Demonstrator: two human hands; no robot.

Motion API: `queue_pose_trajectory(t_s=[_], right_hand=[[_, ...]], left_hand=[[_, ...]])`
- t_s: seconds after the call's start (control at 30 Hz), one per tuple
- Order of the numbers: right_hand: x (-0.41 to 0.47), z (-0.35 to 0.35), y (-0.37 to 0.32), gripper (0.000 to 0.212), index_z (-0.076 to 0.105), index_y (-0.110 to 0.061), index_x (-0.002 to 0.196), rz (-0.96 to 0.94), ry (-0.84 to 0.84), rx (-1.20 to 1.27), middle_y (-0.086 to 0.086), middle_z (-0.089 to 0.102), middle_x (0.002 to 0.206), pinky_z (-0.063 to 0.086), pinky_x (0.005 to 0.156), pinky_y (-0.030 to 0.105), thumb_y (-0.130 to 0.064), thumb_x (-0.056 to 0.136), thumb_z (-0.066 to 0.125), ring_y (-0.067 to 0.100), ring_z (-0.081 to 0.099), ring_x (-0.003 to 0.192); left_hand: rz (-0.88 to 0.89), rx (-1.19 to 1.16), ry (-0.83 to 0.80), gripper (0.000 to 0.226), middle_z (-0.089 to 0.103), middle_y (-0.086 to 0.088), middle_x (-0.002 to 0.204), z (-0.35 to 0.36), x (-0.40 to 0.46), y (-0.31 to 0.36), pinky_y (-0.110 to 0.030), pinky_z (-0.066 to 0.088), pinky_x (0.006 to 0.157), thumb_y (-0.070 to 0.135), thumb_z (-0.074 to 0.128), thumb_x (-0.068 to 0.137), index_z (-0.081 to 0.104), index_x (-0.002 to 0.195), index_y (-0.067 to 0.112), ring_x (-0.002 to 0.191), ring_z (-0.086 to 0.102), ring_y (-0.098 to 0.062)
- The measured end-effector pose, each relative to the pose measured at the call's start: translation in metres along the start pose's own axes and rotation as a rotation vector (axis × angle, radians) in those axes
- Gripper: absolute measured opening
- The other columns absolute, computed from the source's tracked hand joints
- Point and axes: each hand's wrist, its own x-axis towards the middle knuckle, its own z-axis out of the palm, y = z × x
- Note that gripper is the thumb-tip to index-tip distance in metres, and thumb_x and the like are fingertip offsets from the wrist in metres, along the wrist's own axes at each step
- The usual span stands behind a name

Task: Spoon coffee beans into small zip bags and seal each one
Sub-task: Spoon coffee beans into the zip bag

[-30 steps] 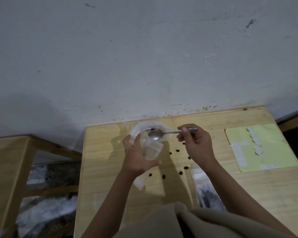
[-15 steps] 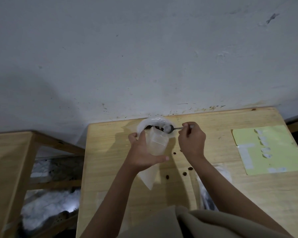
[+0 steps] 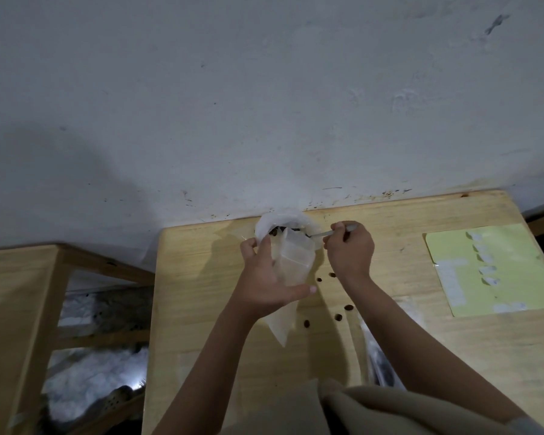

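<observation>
My left hand [image 3: 266, 277] grips a small clear zip bag [image 3: 292, 262], mouth open and tilted toward a white container of coffee beans [image 3: 283, 222] at the table's far edge. My right hand [image 3: 350, 251] pinches the handle of a metal spoon [image 3: 327, 233]; the spoon's bowl reaches into the container behind the bag's mouth and is mostly hidden. Several loose beans [image 3: 338, 316] lie on the wooden table [image 3: 208, 309] between my forearms.
A yellow-green sheet [image 3: 496, 271] with white labels lies at the right of the table. A clear bag with dark contents [image 3: 380, 362] sits near my right forearm. A second wooden table [image 3: 16, 302] stands to the left. The wall rises right behind the container.
The spoon has gone from above the bag's mouth back into the white container. My left hand has raised the bag and brought it closer to the container. The camera view shifted slightly.
</observation>
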Motion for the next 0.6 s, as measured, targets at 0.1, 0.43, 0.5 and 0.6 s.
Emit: queue_pose_trajectory(t_s=[0.1,0.43,0.5,0.6], right_hand=[[-0.009,0.008,-0.006,0.023,0.065,0.0,0.097,0.058,0.099,0.059,0.013,0.069,0.08,0.034,0.06,0.017,-0.011,0.094,0.045,0.021,0.059,0.074],[-0.021,0.017,-0.004,0.019,0.066,-0.003,0.097,0.567,-0.016,0.607,0.004,0.067,0.071,0.057,0.067,0.028,-0.014,0.096,0.05,0.012,0.066,0.063],[-0.018,0.017,0.001,0.019,0.067,-0.007,0.093,0.63,-0.051,0.645,0.007,0.069,0.074,0.057,0.07,0.032,-0.015,0.096,0.05,0.016,0.067,0.065],[-0.016,0.012,0.007,0.018,0.066,-0.009,0.09,0.658,-0.068,0.679,0.007,0.069,0.073,0.055,0.07,0.033,-0.015,0.097,0.05,0.015,0.066,0.061]], left_hand=[[0.045,-0.017,0.016,0.106,0.011,0.015,0.125,-0.004,-0.003,0.008,-0.004,0.037,0.072,0.041,0.087,0.059,0.023,0.141,0.024,0.097,0.041,0.01],[-0.002,-0.054,0.013,0.103,0.015,0.013,0.127,-0.011,-0.007,0.014,-0.01,0.041,0.075,0.041,0.088,0.057,0.028,0.14,0.03,0.106,0.047,-0.004],[-0.026,-0.059,0.01,0.105,0.015,0.014,0.128,-0.014,-0.006,0.012,-0.014,0.043,0.079,0.041,0.088,0.057,0.027,0.141,0.027,0.111,0.047,-0.009],[-0.04,-0.043,0.003,0.115,0.013,0.013,0.134,-0.018,-0.006,0.009,-0.02,0.041,0.087,0.044,0.088,0.056,0.02,0.147,0.027,0.112,0.044,-0.008]])
